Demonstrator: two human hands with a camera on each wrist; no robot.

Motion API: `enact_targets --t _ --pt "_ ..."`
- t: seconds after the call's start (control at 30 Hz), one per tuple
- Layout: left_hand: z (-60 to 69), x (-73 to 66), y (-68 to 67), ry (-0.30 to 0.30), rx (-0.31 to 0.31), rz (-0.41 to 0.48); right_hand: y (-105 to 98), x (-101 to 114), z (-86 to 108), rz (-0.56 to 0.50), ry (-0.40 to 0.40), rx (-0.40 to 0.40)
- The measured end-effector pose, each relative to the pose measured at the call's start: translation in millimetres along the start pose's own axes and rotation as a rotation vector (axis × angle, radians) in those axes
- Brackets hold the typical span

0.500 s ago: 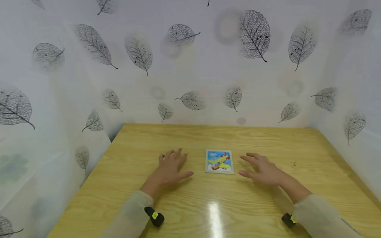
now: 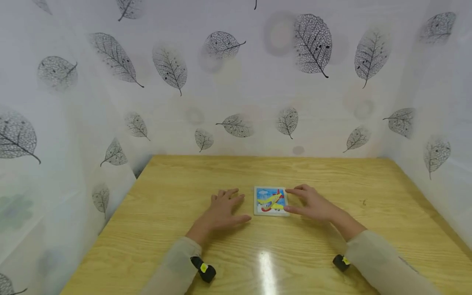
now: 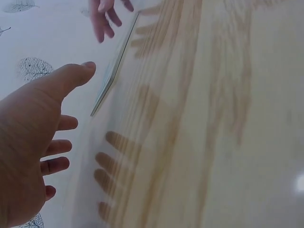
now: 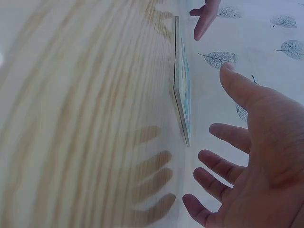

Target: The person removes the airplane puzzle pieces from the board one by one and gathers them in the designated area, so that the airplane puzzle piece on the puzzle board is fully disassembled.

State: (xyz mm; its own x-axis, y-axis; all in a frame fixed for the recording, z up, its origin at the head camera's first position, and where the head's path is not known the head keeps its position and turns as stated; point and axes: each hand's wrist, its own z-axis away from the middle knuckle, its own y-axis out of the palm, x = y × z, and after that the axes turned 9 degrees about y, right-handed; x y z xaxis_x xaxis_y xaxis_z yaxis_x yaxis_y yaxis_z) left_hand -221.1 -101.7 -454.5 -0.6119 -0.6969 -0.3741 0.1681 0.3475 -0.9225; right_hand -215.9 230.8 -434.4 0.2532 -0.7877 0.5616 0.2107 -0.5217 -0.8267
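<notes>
A flat square picture puzzle (image 2: 271,201) of a yellow and red airplane on blue sky lies on the wooden table, with a pale frame. My right hand (image 2: 313,203) hovers at its right edge, thumb and fingers spread; in the head view the fingertips overlap that edge. Fingers of the right hand (image 4: 266,152) appear above the tabletop in the right wrist view, holding nothing. To the puzzle's left, my left hand (image 2: 221,211) is held over the table with fingers spread and a gap to the board. The left wrist view shows the board (image 3: 111,71) edge-on beyond the left thumb.
The light wooden table (image 2: 206,172) reaches back to a white curtain (image 2: 243,90) printed with grey leaves, which also hangs at both sides. Black wrist devices (image 2: 207,273) sit at the sleeves. A bright light reflection lies on the front of the tabletop.
Both hands have moved inward toward the puzzle. The right hand came left to the board's right edge; the left hand shifted right. The puzzle looks unmoved on the table.
</notes>
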Motion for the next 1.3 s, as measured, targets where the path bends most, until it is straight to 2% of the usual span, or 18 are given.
enact_targets --t 0.17,0.4,0.5,0.63,0.83,1.17,1.3 --pt "-3.3 -6.1 4.4 0.032 0.003 0.040 5 7 -11.9 -0.037 -0.033 0.019" --pt "-16.1 -9.5 13.6 0.056 0.005 0.140 11 13 -28.6 -0.069 -0.008 0.064" --pt "-22.1 -12.6 15.2 0.049 0.012 0.206 14 16 -35.8 -0.065 -0.002 0.077" --pt "-27.8 -16.5 15.8 0.038 0.006 0.267 17 20 -44.8 -0.051 -0.036 0.087" --pt "-33.2 -16.2 20.1 0.017 -0.038 0.347 21 27 -54.9 -0.077 -0.059 0.130" --pt "-40.1 -14.9 24.9 -0.065 -0.098 0.472 30 34 -73.2 -0.073 0.048 0.139" --pt "-40.5 -14.1 28.7 -0.058 -0.115 0.489 32 36 -75.3 -0.087 0.074 0.144"
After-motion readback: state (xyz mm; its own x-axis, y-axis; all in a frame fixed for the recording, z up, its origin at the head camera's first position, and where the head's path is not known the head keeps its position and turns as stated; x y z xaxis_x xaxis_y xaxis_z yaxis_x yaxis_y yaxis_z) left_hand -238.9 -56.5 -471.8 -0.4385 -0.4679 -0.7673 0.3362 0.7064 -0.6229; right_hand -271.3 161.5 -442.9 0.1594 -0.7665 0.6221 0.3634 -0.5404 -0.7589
